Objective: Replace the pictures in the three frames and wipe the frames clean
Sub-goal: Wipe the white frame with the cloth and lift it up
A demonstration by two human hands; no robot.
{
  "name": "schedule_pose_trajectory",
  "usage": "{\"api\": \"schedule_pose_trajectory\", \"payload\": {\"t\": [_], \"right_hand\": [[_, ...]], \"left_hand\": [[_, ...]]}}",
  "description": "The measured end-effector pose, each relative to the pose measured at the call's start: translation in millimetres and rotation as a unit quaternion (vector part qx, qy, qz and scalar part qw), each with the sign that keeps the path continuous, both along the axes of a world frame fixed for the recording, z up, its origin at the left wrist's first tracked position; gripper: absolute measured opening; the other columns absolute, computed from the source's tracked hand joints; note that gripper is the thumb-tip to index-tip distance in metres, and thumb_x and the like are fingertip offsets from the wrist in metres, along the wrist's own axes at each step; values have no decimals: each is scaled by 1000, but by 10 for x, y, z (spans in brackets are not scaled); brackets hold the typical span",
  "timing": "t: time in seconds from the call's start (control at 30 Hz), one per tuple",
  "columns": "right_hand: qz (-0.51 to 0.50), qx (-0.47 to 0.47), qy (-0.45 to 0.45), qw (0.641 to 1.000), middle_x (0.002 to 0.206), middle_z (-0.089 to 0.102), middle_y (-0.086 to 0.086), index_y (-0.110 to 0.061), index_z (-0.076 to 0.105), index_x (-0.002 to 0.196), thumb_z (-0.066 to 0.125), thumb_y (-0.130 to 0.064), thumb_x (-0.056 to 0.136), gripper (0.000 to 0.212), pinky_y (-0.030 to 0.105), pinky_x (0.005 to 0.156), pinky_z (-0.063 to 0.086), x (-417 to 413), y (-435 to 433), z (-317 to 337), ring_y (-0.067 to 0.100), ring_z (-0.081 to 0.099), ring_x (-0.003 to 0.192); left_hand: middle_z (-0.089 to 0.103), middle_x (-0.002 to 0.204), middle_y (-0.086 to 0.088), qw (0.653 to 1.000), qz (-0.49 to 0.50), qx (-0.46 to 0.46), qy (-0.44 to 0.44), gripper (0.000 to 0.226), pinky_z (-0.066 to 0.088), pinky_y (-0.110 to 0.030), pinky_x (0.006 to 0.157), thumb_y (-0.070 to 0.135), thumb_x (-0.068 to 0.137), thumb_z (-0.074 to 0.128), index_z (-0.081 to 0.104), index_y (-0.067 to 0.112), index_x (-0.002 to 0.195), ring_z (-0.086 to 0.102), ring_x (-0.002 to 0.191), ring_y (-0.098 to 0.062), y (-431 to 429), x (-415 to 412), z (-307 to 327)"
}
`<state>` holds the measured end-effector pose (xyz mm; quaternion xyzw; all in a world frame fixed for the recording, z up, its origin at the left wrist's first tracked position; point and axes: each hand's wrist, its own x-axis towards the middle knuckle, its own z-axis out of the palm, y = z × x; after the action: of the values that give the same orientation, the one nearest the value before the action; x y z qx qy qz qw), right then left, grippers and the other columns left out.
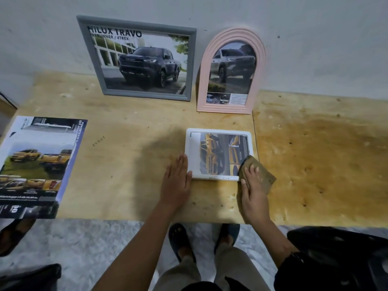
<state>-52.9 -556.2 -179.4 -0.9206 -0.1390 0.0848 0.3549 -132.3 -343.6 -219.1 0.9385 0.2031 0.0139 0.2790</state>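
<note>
White rectangular frame (pixel 218 131) lies flat by the wooden tabletop's (pixel 126 127) front edge, long axis left-right — left hand (pixel 176 181) flat on its left rim, right hand (pixel 252 185) flat too, pressing brown cloth (pixel 266 175) on the near-right corner.

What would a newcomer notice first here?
A grey frame with a pickup picture leans on the wall, a pink arched frame beside it. Nearer, the left hand steadies a white frame flat on the table while the right hand presses a brown cloth on its corner.
</note>
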Motion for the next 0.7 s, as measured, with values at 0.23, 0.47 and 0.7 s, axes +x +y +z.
{"api": "schedule_pose_trajectory", "payload": {"t": [0.23,0.47,0.7], "right_hand": [[-61,43,4,997,155,21,9,-6,38,141,39,-18,100,42,44,119,8,-75,290,-76,8,0,141],[25,31,11,999,154,13,6,-6,31,144,38,-6,99,46,33,116,-7,-347,569,-247,16,-2,142],[72,37,-38,996,152,24,8,-6,34,142,30,-10,94,48,42,113,-4,-430,671,-385,20,4,143]], "left_hand": [[-5,149,10,1000,-6,11,10,63,-8,-23,114,48,89,1,-6,17,143,-6,139,-1,-53,-112,52],[3,155,8,999,-17,-23,32,59,-4,-21,112,40,93,12,4,20,148,-2,136,6,24,-110,74],[7,157,9,997,-54,-32,42,57,0,-17,110,37,95,13,7,22,149,0,136,8,167,-130,117]]}}
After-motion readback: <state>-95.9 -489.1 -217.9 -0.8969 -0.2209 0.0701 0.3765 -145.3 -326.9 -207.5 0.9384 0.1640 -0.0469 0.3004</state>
